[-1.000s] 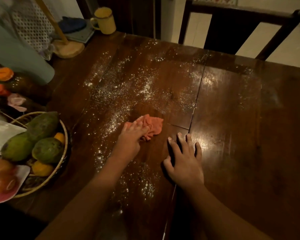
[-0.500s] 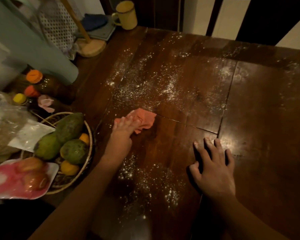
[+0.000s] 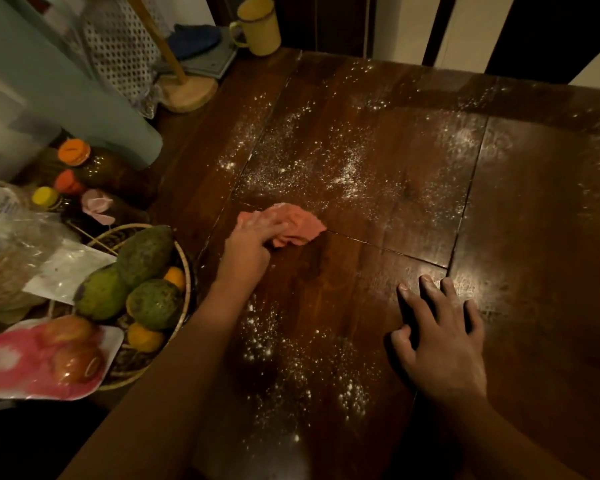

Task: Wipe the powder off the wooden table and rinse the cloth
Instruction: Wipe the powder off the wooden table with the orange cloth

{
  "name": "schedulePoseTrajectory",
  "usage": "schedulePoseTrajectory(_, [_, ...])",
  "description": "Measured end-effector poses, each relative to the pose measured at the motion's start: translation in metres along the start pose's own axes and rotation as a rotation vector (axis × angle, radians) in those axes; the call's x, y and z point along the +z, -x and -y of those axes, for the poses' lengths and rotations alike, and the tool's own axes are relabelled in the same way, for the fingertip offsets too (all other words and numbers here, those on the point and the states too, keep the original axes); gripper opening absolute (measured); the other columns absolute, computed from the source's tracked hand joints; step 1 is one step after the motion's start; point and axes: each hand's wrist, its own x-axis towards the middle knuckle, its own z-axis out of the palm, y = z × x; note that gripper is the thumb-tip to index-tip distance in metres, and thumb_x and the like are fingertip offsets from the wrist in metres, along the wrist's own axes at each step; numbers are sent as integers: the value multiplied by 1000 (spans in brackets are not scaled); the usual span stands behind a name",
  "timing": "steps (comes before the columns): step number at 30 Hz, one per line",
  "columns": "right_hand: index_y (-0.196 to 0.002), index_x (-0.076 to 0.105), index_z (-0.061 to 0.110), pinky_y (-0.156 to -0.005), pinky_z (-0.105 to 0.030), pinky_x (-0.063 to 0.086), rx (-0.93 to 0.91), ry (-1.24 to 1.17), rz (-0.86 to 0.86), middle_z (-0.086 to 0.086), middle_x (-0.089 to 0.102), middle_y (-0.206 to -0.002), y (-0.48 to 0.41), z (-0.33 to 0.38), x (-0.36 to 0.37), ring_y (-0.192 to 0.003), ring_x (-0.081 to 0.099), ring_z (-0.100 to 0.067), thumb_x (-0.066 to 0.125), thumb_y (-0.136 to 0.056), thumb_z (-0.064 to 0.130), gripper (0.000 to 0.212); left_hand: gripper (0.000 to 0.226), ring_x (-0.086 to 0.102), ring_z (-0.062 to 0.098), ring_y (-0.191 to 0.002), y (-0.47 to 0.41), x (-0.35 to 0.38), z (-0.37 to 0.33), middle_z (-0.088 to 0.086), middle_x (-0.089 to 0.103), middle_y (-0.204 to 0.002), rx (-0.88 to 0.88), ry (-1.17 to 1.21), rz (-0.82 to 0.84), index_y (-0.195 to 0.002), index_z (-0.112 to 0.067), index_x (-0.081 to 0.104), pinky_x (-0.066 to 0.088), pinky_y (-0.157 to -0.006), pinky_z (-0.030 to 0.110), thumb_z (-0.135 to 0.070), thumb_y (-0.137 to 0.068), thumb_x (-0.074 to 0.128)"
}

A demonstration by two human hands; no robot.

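A crumpled pink cloth point(image 3: 298, 226) lies on the dark wooden table point(image 3: 534, 220), just left of its middle. My left hand point(image 3: 253, 240) presses down on the cloth's near left part, fingers bent over it. White powder point(image 3: 312, 168) is scattered on the boards beyond the cloth, and a second patch of powder point(image 3: 291, 358) lies close to me between my forearms. My right hand point(image 3: 437, 341) rests flat on the table to the right, fingers spread, holding nothing. The strip of wood between cloth and right hand looks free of powder.
A wicker basket point(image 3: 184, 271) of green and orange fruit stands at the table's left edge, with a pink tray of apples point(image 3: 49, 358) in front. Bottles point(image 3: 84, 161), plastic bags, a wooden stand point(image 3: 187, 88) and a yellow mug point(image 3: 258, 24) crowd the far left.
My left hand has slid the cloth leftward across the table toward the basket, leaving a wiped strip. My right hand stays flat on the table. The camera view has shifted left.
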Motion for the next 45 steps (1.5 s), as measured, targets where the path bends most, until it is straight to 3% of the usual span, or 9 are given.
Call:
schedulePoseTrajectory(5, [-150,42,34,-125,-53,4,3,-2,-4,-1,27,-164,0,0,0,-157,0,-17,36,-89,47,62,65,42,37,-137,-24,-13,19,18,53,-143,-349,66,-232,-127,-22,68,37,-112,44,15,-82,39])
schedulePoseTrajectory(8, [-149,44,33,-125,-54,4,2,-1,-12,-1,28,-164,0,0,1,-157,2,-18,37,-89,46,62,62,42,29,-137,-7,5,0,4,51,-147,-164,42,-203,-125,-26,67,38,-113,51,15,-84,44])
schedulePoseTrajectory(13, [-148,45,33,-125,-52,3,9,-1,-19,-1,28,-163,-1,2,0,-156,4,-18,39,-89,45,60,62,41,10,-137,36,-2,9,-3,56,-140,292,133,145,-123,-19,68,18,-123,26,21,-78,53])
schedulePoseTrajectory(17, [-146,47,32,-125,-53,4,8,-3,-31,-1,30,-163,0,1,0,-156,5,-17,40,-88,44,59,63,59,27,-116,4,-16,34,12,59,-134,-95,-31,-37,-140,-22,54,49,-104,43,14,-88,48])
schedulePoseTrajectory(20, [-146,47,32,-124,-53,5,13,-14,-36,0,30,-163,0,2,0,-156,5,-16,40,-88,44,59,73,31,40,-144,-17,-6,37,21,26,-159,-342,-213,-80,-157,-9,18,23,-120,54,6,-91,48])
schedulePoseTrajectory(27, [-147,45,34,-124,-52,5,9,-10,-38,-1,30,-162,1,1,0,-156,4,-15,38,-89,45,59,78,4,32,-153,55,19,12,20,1,-165,-351,-284,-47,-158,-7,2,4,-122,50,-8,-96,48])
schedulePoseTrajectory(32, [-147,45,34,-125,-52,4,16,-14,-38,-1,30,-162,0,2,-1,-156,4,-15,40,-89,43,59,83,4,30,-154,68,9,19,15,1,-166,-361,-239,83,-159,-15,5,5,-125,50,-1,-91,52])
schedulePoseTrajectory(42, [-147,46,30,-125,-47,0,14,-16,-52,-1,32,-160,0,4,-3,-156,9,-16,42,-90,40,58,86,23,27,-150,-1,22,-2,1,24,-164,170,-137,42,-154,-31,33,17,-123,49,15,-81,43])
schedulePoseTrajectory(45, [-146,47,29,-124,-46,-1,17,-16,-49,-2,32,-160,0,5,-2,-156,8,-17,41,-90,41,57,77,37,23,-142,21,9,33,-4,34,-158,26,-44,-75,-149,-34,40,34,-115,45,10,-86,37])
